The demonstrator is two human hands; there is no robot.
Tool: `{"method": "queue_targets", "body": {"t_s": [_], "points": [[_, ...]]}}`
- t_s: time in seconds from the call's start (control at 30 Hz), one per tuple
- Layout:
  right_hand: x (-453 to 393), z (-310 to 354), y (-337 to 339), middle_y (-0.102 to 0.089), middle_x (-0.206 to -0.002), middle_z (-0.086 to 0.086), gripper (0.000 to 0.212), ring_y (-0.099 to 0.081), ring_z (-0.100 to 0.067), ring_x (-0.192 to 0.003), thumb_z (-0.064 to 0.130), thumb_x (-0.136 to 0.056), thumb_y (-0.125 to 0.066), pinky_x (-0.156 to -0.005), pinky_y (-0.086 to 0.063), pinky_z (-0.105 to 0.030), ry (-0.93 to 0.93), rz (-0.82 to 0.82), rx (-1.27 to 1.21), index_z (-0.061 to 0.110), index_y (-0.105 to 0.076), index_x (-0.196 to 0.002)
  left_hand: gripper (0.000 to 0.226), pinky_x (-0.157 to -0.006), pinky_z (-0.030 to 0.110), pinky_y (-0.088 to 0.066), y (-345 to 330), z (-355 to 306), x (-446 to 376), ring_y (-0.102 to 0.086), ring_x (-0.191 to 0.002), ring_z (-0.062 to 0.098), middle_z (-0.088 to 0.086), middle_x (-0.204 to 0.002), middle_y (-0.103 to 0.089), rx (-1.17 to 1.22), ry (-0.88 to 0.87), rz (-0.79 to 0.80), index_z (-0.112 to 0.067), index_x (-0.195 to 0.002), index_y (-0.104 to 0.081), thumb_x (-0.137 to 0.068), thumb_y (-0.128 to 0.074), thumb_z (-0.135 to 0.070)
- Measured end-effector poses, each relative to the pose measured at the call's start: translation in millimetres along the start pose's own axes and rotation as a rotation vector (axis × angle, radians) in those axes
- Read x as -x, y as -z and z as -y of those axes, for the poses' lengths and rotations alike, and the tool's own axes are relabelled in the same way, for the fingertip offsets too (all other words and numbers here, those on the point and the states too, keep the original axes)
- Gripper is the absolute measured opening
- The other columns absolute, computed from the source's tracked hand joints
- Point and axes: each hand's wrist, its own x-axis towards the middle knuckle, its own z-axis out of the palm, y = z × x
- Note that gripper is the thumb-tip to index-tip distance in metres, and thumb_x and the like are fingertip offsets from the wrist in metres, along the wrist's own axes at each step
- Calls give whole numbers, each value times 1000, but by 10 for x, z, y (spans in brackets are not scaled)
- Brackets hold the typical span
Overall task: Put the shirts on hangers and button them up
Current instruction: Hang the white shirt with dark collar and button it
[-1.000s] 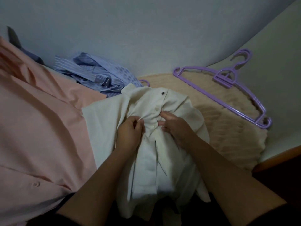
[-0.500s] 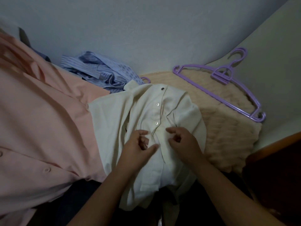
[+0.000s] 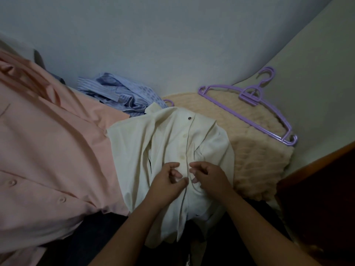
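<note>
Head view: white shirt [image 3: 169, 150] spread on lap and beige rug [image 3: 257, 166], collar away, purple hook [image 3: 169, 102] peeking out at the neck. Soft, light, floppy cloth, likely to slip and bunch; best pinched at the front strip, right beside the next button. Left hand [image 3: 167, 181] and right hand [image 3: 208, 176] side by side on that strip, fingers curled, pinching cloth. Pink shirt [image 3: 48, 150] left, striped shirt [image 3: 119, 95] behind, spare purple hanger [image 3: 249, 112] well apart.
</note>
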Motion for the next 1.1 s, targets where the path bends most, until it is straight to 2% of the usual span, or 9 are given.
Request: {"method": "queue_targets", "body": {"t_s": [0.23, 0.37, 0.47, 0.63, 0.73, 0.83, 0.93, 1.0, 1.1], "points": [[-626, 348, 188, -68, -106, -4, 23, -59, -12, -98, 5, -91, -53, -87, -40, -16, 205, -232, 118, 7, -69, -107, 28, -76, 3, -39, 240, -399, -615, -57, -86, -7, -17, -101, -64, -165, -256, -255, -22, -115, -62, -86, -64, -19], [-1058, 448, 227, -67, -111, -16, 34, -57, -32, -110, 12, -76, -49, -96, -36, -26, 348, -434, 258, 4, -71, -101, 51, -102, 31, -32, 341, -494, -1106, -47, -122, 24, 7, -128, -57, -424, -461, -414, -10, -127, -55, -82, -53, -34], [-1288, 378, 272, -52, -136, -12, 52, -38, -29, -133, 31, -79, -48, -112, -19, -41, 247, -332, 411, 12, -57, -127, 66, -109, 41, -20, 389, -485, -1323, -29, -139, 24, 2, -146, -42, -629, -216, -403, -19, -145, -33, -86, -58, -33], [-1277, 338, 279, -63, -84, 10, 38, -60, -17, -103, 21, -87, -62, -115, 6, -35, 188, -294, 315, 20, -54, -124, 57, -87, 31, -22, 476, -348, -1244, -59, -101, 18, -5, -104, -67, -502, -182, -511, -24, -142, -39, -87, -53, -17], [-1037, 267, 185, -53, -72, 16, 30, -60, -21, -96, 16, -87, -65, -117, -13, -36, 335, -309, 233, 19, -59, -116, 59, -80, 28, -34, 552, -275, -999, -59, -75, 6, -13, -81, -62, -259, -240, -491, -27, -134, -49, -75, -49, -23], [-712, 231, 137, -51, -78, 24, 31, -57, 4, -86, 15, -86, -66, -84, -43, -21, 372, -86, 134, 28, -57, -113, 55, -76, 33, -50, 647, -122, -772, -60, -70, 4, -9, -76, -64, -146, -147, -382, -33, -127, -52, -72, -50, -25], [-426, 211, 79, -56, -65, 27, 30, -54, 11, -67, 16, -85, -67, -65, -37, -6, 321, 138, 211, 25, -60, -112, 38, -66, 38, -56, 764, 1, -551, -63, -61, 13, -3, -70, -67, -174, -26, -305, -32, -117, -57, -81, -51, -21], [-303, 200, 50, -54, -68, 40, 28, -52, 15, -68, 17, -84, -67, -65, -36, -5, 294, 226, 283, 25, -62, -111, 31, -62, 35, -54, 852, 35, -432, -63, -62, 14, -3, -70, -66, -233, 36, -265, -30, -112, -58, -82, -52, -25], [-239, 240, 97, -64, -69, 27, 16, -58, 12, -71, 16, -84, -69, -69, -41, -5, 231, 272, 126, 28, -69, -95, 36, -57, 27, -44, 937, -43, -351, -60, -62, 10, -4, -68, -64, -286, 70, -260, -29, -108, -58, -75, -45, -38]]}}
